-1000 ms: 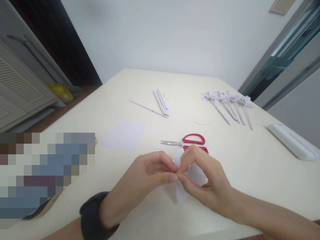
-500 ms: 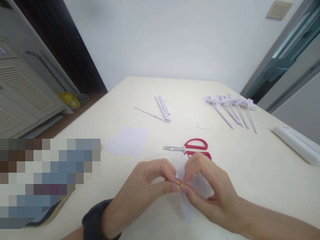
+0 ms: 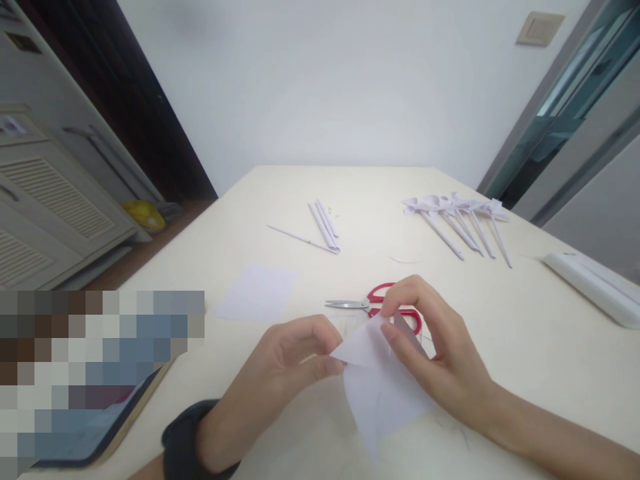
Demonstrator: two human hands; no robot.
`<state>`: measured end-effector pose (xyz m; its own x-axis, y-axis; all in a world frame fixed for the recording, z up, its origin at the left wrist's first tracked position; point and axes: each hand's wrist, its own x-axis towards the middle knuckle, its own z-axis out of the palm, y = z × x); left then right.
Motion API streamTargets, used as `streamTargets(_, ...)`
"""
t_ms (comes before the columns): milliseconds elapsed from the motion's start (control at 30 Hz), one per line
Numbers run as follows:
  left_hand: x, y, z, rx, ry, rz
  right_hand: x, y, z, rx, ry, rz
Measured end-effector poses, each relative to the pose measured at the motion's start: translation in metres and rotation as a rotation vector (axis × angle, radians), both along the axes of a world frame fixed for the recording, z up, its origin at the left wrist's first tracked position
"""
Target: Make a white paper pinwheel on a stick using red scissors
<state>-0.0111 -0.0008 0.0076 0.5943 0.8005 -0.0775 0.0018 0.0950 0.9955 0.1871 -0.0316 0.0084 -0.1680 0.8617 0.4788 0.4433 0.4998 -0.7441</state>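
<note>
A white paper sheet (image 3: 385,387) with slits cut into it hangs between my two hands above the table. My left hand (image 3: 300,357) pinches one pointed corner of it between thumb and forefinger. Thumb and fingers of my right hand (image 3: 435,353) close on its upper right part, where a flap stands up. Just behind the paper lie scissors (image 3: 347,305) with red handles, blades apart and pointing left; my right hand covers part of them. A flat white paper square (image 3: 257,292) rests beyond my left hand.
Rolled paper tubes (image 3: 323,225) and a thin stick (image 3: 290,235) lie at mid-table. Several paper pinwheels on sticks (image 3: 455,220) are lined up at the back right. A long white object (image 3: 590,287) sits at the right edge, a blurred-out tablet-like device (image 3: 100,460) at the left.
My hands have moved apart from a shared pinch. My right hand has shifted up and right, and the paper has turned to show more of its face and a corner point.
</note>
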Motion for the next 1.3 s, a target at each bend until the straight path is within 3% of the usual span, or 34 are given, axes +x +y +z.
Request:
streamTargets(333, 0.003, -0.002, -0.002, -0.095, -0.061, 0.153, 0.003, 0.009, -0.001, -0.237, -0.019, -0.090)
streamTargets(467, 0.002, 0.001, -0.003, -0.050, -0.070, 0.200, 0.007, 0.014, -0.002, -0.427, 0.086, -0.065)
streamTargets(600, 0.001, 0.002, -0.005, -0.082, -0.069, 0.201, 0.010, 0.019, -0.005, -0.524, 0.217, -0.023)
streamTargets(867, 0.003, -0.001, -0.003, -0.069, 0.027, 0.220, 0.011, 0.020, -0.005, -0.577, 0.343, 0.063)
streamTargets(1067, 0.007, 0.000, -0.001, 0.046, 0.089, 0.232, 0.011, 0.020, -0.006, -0.569, 0.401, 0.071)
streamTargets(1300, 0.004, 0.000, -0.005, -0.037, 0.037, 0.216, 0.009, 0.018, -0.007, -0.582, 0.410, 0.087)
